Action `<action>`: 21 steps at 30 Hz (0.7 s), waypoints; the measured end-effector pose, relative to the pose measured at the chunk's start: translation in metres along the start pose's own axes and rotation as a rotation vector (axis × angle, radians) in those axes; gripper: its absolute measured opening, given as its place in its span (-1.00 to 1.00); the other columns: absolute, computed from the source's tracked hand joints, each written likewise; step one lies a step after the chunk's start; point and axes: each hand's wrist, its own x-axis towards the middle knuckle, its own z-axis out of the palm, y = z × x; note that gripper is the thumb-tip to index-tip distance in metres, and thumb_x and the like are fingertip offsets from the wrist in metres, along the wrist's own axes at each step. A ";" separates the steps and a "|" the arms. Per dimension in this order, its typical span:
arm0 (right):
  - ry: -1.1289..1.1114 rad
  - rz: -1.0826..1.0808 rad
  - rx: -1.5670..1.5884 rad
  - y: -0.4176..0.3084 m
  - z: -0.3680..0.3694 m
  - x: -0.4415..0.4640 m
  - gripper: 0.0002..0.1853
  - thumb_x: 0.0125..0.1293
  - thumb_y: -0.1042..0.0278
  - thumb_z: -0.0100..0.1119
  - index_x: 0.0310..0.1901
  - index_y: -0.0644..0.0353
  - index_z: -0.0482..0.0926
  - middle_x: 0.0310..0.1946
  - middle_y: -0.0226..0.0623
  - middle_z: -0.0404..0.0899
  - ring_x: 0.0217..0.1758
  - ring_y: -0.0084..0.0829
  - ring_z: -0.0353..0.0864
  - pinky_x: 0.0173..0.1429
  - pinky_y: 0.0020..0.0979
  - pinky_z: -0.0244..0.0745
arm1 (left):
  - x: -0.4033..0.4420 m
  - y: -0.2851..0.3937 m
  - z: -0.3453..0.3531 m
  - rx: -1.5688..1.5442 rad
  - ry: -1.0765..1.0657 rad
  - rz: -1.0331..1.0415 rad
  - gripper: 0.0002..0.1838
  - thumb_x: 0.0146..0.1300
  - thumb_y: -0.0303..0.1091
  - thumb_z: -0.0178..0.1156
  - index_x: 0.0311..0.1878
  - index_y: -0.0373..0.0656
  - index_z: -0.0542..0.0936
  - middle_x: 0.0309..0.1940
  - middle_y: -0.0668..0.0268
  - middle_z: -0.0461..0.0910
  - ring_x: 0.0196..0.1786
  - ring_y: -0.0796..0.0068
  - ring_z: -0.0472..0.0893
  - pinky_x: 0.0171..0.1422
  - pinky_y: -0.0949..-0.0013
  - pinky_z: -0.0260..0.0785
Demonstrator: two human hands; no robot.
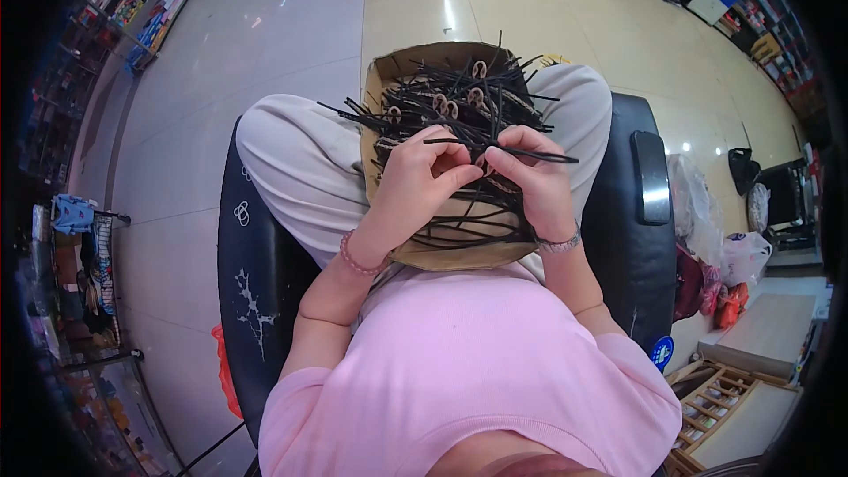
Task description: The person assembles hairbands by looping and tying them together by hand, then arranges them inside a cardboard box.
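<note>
A cardboard box [389,253] rests on my lap, filled with black cords [468,231] and braided cord pieces that carry small round brown charms [480,69]. Over the box, my left hand [421,177] pinches a black cord bracelet [503,148] between thumb and fingertips. My right hand [537,178] grips the same piece a little to the right, thumb pressed against the fingers. Its loose cord ends stick out to both sides. A brownish round part shows between my fingertips, mostly hidden by them.
I sit in a black armchair [624,291] with a phone-like black object [651,178] on its right arm. Rubber bands [241,214] lie on the left arm. Plastic bags [744,258] stand at the right. Shelves with goods [146,0] line the left side.
</note>
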 end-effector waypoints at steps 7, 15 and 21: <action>-0.079 -0.084 -0.280 0.003 -0.005 -0.002 -0.85 0.24 0.62 0.25 -0.16 0.32 0.53 -0.33 -0.34 0.61 -0.33 -0.61 0.55 -0.19 -0.65 0.46 | -0.001 -0.001 0.007 -0.164 0.091 -0.063 -0.88 0.11 -0.55 0.36 -0.35 -0.34 0.60 -0.45 0.39 0.52 -0.48 0.63 0.39 -0.38 0.56 0.27; -0.032 0.007 -0.140 0.002 0.003 -0.004 -0.84 0.24 0.63 0.26 -0.15 0.32 0.55 -0.37 -0.35 0.62 -0.37 -0.65 0.51 -0.24 -0.69 0.43 | -0.001 -0.007 -0.002 -0.245 -0.058 -0.094 -0.89 0.16 -0.52 0.33 -0.31 -0.34 0.61 -0.40 0.36 0.59 -0.44 0.62 0.42 -0.35 0.53 0.28; -0.018 -0.028 -0.219 0.006 0.004 -0.005 -0.86 0.20 0.59 0.33 -0.21 0.34 0.61 -0.40 -0.33 0.65 -0.41 -0.64 0.54 -0.30 -0.67 0.47 | -0.007 -0.011 0.006 0.007 0.063 0.094 -0.92 0.16 -0.53 0.30 -0.30 -0.33 0.61 -0.38 0.35 0.61 -0.43 0.63 0.43 -0.34 0.52 0.29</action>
